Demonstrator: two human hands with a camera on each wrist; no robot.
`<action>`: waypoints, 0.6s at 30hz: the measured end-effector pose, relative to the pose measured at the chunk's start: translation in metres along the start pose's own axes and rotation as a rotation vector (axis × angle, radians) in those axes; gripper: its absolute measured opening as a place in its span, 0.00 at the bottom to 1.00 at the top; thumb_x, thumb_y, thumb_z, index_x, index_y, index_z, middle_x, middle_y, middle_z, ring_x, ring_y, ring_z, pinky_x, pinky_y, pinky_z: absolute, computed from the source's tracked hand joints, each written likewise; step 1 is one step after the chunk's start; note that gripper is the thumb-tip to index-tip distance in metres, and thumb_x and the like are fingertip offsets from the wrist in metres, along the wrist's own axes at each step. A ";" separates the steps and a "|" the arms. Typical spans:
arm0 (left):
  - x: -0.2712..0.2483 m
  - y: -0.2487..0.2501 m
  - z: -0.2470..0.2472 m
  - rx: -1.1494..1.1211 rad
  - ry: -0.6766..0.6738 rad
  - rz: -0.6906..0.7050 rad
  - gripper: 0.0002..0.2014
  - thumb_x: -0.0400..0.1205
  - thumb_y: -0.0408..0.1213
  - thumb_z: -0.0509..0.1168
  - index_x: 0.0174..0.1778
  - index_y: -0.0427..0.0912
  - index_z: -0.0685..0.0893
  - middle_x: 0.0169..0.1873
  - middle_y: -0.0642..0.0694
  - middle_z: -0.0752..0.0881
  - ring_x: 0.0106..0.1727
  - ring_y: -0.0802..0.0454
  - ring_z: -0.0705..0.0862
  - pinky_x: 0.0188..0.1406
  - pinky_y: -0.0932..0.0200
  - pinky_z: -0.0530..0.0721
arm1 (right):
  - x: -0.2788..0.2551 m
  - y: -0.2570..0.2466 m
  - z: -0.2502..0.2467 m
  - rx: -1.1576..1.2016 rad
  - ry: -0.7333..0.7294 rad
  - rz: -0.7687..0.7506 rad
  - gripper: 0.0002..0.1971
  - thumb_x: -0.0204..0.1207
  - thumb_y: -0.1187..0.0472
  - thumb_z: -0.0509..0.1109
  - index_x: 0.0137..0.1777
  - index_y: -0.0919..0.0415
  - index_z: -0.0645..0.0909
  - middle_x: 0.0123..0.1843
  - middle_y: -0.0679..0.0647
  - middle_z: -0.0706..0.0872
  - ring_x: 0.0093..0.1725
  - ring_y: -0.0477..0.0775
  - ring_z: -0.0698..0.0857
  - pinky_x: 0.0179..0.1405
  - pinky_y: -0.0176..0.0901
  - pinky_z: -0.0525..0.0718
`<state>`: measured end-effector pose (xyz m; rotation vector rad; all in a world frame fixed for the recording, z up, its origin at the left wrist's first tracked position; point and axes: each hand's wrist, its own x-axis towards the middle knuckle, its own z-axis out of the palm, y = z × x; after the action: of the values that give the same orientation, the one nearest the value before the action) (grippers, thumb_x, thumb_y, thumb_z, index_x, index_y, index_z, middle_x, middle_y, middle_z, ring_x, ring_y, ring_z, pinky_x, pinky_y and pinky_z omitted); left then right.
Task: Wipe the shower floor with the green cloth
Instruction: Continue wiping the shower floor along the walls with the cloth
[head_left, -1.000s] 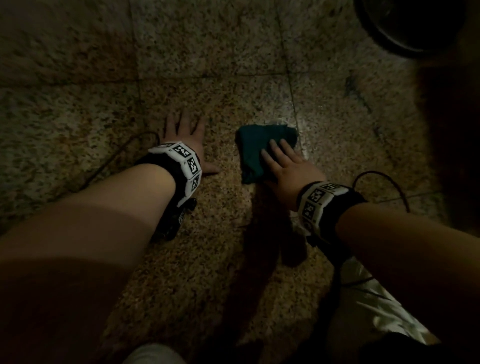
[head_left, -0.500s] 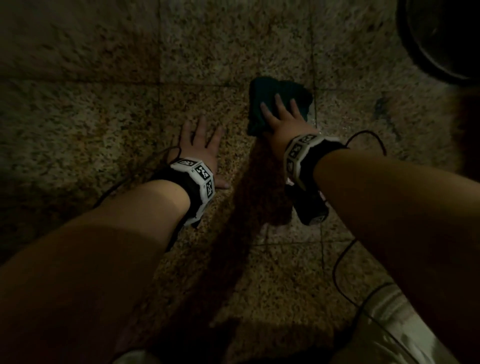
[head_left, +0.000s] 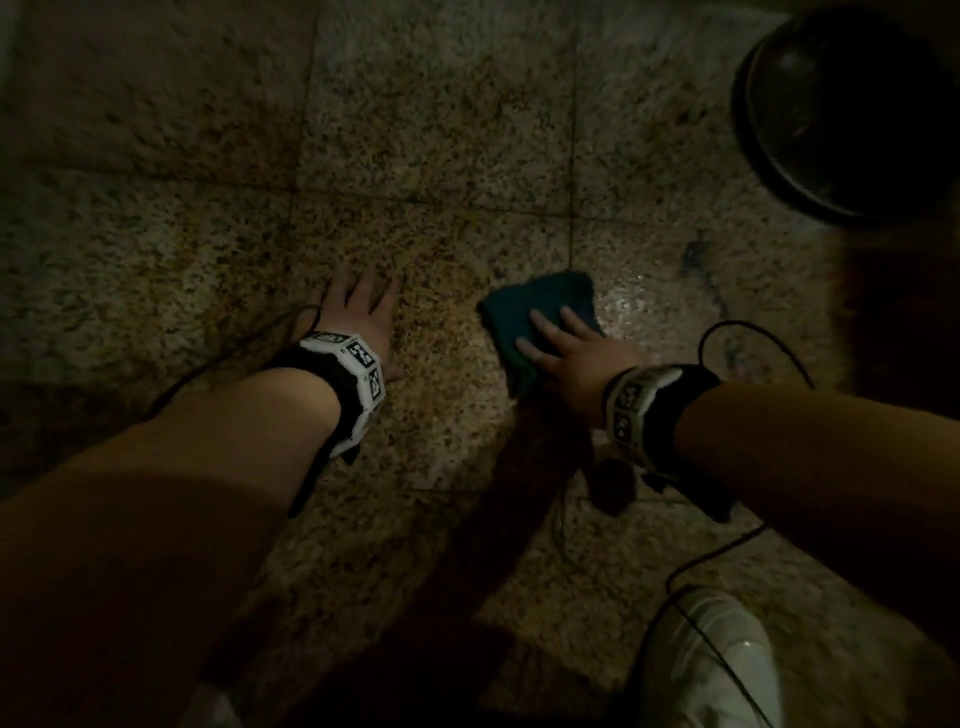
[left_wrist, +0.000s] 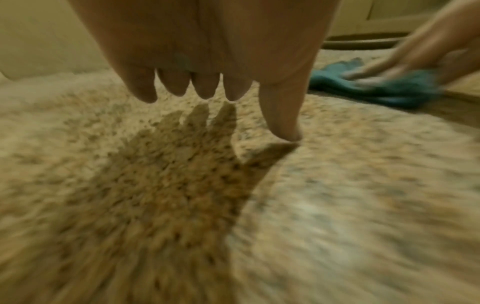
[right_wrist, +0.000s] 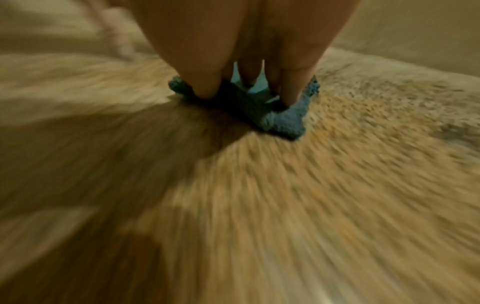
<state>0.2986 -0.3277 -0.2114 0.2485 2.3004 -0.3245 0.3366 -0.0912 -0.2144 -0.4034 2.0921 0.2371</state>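
Observation:
The folded green cloth (head_left: 535, 312) lies on the speckled granite shower floor (head_left: 441, 130), near the middle of the head view. My right hand (head_left: 563, 345) presses flat on it with straight fingers, covering its near right part. In the right wrist view the fingers (right_wrist: 205, 82) push down into the cloth (right_wrist: 288, 121). My left hand (head_left: 358, 312) is spread flat on the bare floor to the left of the cloth, holding nothing. From the left wrist the fingers (left_wrist: 202, 86) and thumb splay over the floor (left_wrist: 337, 185), with the cloth (left_wrist: 384, 88) at the far right.
A dark round basin (head_left: 852, 104) stands on the floor at the top right. A black cable (head_left: 748, 338) loops by my right wrist. A knee in light cloth (head_left: 711, 660) fills the bottom right. A pale wall (left_wrist: 46, 41) rises beyond the left hand.
My right hand has slid the cloth back toward me and slightly right, after pushing it away half a second earlier. The left hand stays planted on the floor.

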 end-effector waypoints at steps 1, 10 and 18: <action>-0.007 0.005 -0.001 0.009 0.003 -0.013 0.49 0.79 0.62 0.61 0.82 0.49 0.33 0.82 0.45 0.33 0.82 0.38 0.38 0.79 0.41 0.51 | -0.010 0.003 0.005 -0.032 -0.027 -0.024 0.39 0.86 0.60 0.57 0.82 0.42 0.31 0.82 0.47 0.25 0.82 0.61 0.31 0.78 0.67 0.60; -0.044 0.045 -0.049 0.075 0.017 -0.125 0.41 0.84 0.57 0.55 0.83 0.47 0.36 0.83 0.44 0.38 0.83 0.40 0.41 0.79 0.44 0.54 | -0.004 0.017 0.022 -0.127 0.057 -0.175 0.38 0.87 0.55 0.55 0.81 0.44 0.28 0.79 0.47 0.20 0.81 0.58 0.28 0.81 0.60 0.49; -0.046 0.074 -0.072 0.019 0.036 -0.185 0.44 0.82 0.58 0.58 0.83 0.47 0.37 0.82 0.46 0.37 0.83 0.40 0.40 0.79 0.43 0.51 | 0.006 0.040 -0.010 0.037 0.132 -0.059 0.32 0.88 0.54 0.49 0.83 0.49 0.31 0.82 0.50 0.26 0.82 0.57 0.32 0.81 0.53 0.43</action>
<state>0.3011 -0.2386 -0.1421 0.0510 2.3619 -0.4391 0.3108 -0.0581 -0.2140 -0.4691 2.2062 0.1400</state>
